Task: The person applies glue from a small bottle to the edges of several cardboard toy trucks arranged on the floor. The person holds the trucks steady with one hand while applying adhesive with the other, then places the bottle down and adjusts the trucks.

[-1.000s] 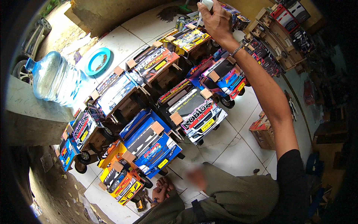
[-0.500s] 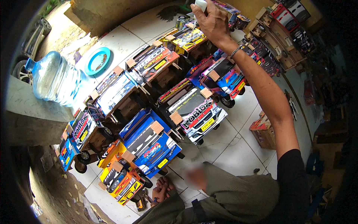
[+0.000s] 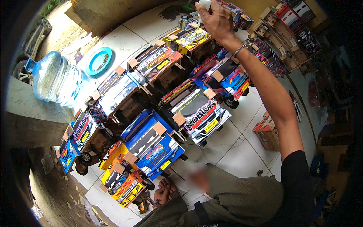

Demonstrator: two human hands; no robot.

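My right hand [image 3: 218,22] is raised at the top of the view, closed around a small white bottle [image 3: 205,4]. A thin white nozzle points down from it, beside the yellow toy truck [image 3: 193,39]. My left hand [image 3: 165,191] rests low by the floor with curled fingers; whether anything is inside them is hidden. It is nearest the orange and yellow toy truck [image 3: 124,185] and the blue toy truck [image 3: 159,151]. Small wooden blocks [image 3: 159,128] lie on the trucks' printed cabs. A white and black toy truck [image 3: 202,117] stands in the middle.
Several more toy trucks stand in rows on the white tiled floor [image 3: 234,147]. At the left are a large clear water bottle [image 3: 56,79] and a turquoise plate [image 3: 99,62] with brown bits. A cardboard box [image 3: 266,132] stands at right, wooden truck frames [image 3: 280,41] at the upper right.
My right hand with the white bottle has shifted very slightly to the right. My left hand and the trucks stay where they were.
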